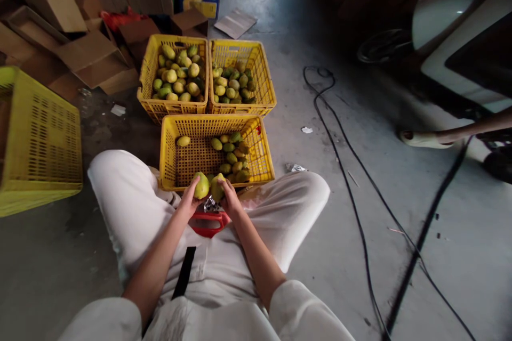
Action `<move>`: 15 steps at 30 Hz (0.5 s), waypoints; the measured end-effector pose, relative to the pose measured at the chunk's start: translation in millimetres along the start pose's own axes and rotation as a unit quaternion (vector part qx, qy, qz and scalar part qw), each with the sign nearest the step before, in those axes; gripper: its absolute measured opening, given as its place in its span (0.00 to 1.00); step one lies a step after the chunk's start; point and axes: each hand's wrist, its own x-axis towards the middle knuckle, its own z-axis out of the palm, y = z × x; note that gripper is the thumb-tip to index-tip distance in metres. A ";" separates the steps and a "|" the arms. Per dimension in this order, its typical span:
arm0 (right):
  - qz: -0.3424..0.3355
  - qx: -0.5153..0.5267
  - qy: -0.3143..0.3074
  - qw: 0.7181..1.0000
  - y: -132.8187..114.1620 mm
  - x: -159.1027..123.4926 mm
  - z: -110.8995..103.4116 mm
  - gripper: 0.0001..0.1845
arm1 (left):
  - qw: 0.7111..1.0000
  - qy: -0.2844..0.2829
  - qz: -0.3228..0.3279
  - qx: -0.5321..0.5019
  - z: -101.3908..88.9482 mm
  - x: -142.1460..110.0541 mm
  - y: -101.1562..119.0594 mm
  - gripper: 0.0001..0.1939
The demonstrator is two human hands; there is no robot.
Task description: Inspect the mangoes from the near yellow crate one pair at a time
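My left hand (pixel 189 201) is closed around a round yellow-green fruit (pixel 202 186). My right hand (pixel 231 202) grips a second yellow-green fruit (pixel 217 188), more yellow and tapered at the top; the exact kind is unclear, papaya- or mango-like. Both are held side by side over the near edge of a yellow plastic crate (pixel 182 122). Inside this crate, several green and yellow fruits (pixel 232 158) gather on the right, and one yellow fruit (pixel 183 141) lies alone at the left. Crumpled foil (pixel 211 204) shows just below my hands.
Behind stand two more yellow crates, a fuller left one (pixel 154 42) and a right one (pixel 262 64). A larger crate (pixel 44 138) is at far left, near piled cardboard boxes (pixel 90 56). Black cables (pixel 348 192) cross the floor at right, near another person's foot (pixel 426 139).
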 end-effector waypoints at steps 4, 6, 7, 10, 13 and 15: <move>0.032 0.019 0.036 0.999 -4.5 -3.6 2.6 0.35 | 1.000 -0.010 0.007 0.004 -4.0 3.8 -3.6 0.13; 0.042 0.031 0.058 0.997 -7.0 -3.8 2.8 0.35 | 1.000 -0.006 0.009 0.012 -4.8 5.5 -3.7 0.09; 0.043 0.034 0.067 0.996 -8.0 -3.6 2.7 0.34 | 1.000 0.000 0.009 0.016 -4.6 5.9 -3.4 0.07; 0.042 0.028 0.080 0.995 -10.6 -3.5 1.5 0.28 | 1.000 0.015 -0.005 0.016 -2.2 5.1 -1.0 0.05; 0.043 0.011 0.061 0.997 -12.0 -5.0 0.4 0.21 | 1.000 0.011 -0.025 -0.003 0.9 1.7 1.9 0.05; 0.044 0.007 0.046 0.998 -12.0 -6.1 0.7 0.19 | 1.000 0.012 -0.026 -0.008 2.4 -0.3 2.9 0.04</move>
